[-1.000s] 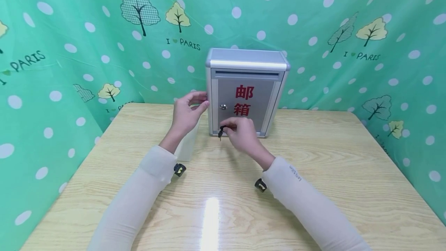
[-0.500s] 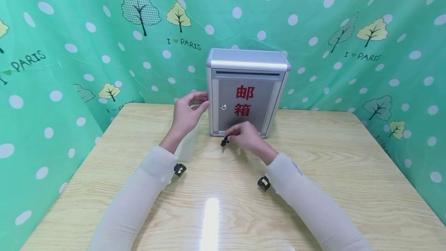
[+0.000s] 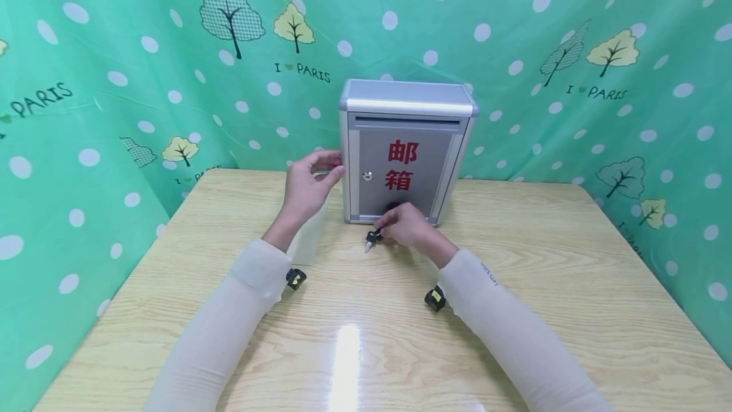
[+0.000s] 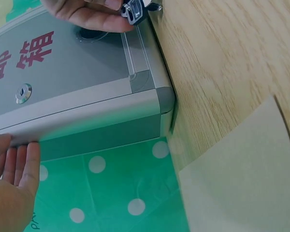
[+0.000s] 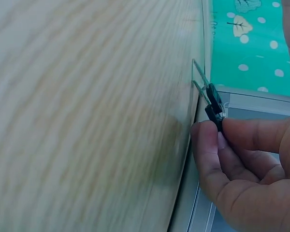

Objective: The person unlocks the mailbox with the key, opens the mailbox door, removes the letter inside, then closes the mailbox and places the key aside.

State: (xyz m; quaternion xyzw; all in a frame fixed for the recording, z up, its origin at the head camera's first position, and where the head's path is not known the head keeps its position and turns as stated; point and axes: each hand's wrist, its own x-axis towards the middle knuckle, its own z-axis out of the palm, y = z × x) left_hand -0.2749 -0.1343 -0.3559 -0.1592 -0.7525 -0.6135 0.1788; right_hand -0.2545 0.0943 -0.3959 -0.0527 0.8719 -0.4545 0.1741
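Observation:
A grey metal mailbox (image 3: 374, 138) with red characters stands upright at the back of the table. Its door is closed, with a round lock (image 3: 367, 176) on the left side. My left hand (image 3: 307, 186) touches the box's left edge, fingers against the side and thumb at the front corner, as the left wrist view shows. Low before the door, my right hand (image 3: 408, 226) pinches a pair of small black-headed keys (image 3: 373, 236) between thumb and fingers. In the right wrist view the metal blades of the keys (image 5: 213, 104) point away from the fingertips.
A pale sheet or envelope (image 3: 307, 241) lies on the wooden table (image 3: 366, 297), left of the box and partly behind my left forearm. A green curtain (image 3: 257, 113) with dots and trees hangs behind and at both sides. The door has a thin slot (image 3: 407, 124) near its top.
My right hand has moved down and slightly right with the keys, from the door's lower left to near the table. The left hand has stayed at the box's edge.

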